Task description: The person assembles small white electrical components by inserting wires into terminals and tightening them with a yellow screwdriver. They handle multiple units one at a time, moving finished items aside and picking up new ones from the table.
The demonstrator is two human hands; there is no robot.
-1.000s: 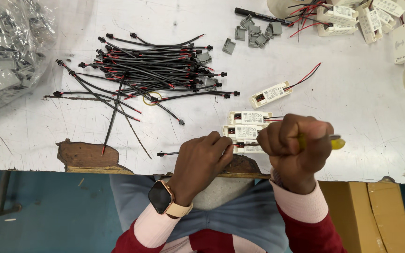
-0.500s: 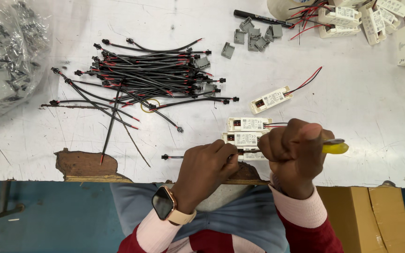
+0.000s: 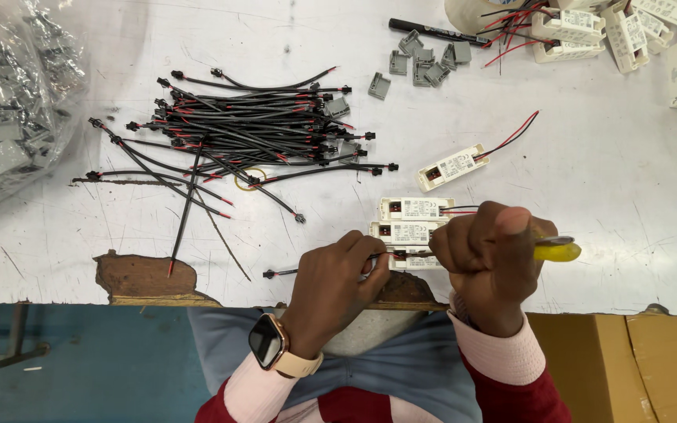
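Left hand [image 3: 331,278] pinches black cable [image 3: 280,273]; right hand [image 3: 491,258] fist grips yellow-handled screwdriver [image 3: 555,251], tip hidden; white module [image 3: 413,258] half covered

Pink cuffs, red sleeves, smartwatch [image 3: 267,342] with pink strap

A white, scratched worktable [image 3: 636,235] was seen, its front edge chipped to bare brown wood. Below it, a blue floor [image 3: 80,368] was shown, evenly lit.

I have only the one head view, looking almost straight down onto the white surface [image 3: 628,204] from close above. Its near edge runs low across frame, with the far side toward the top.
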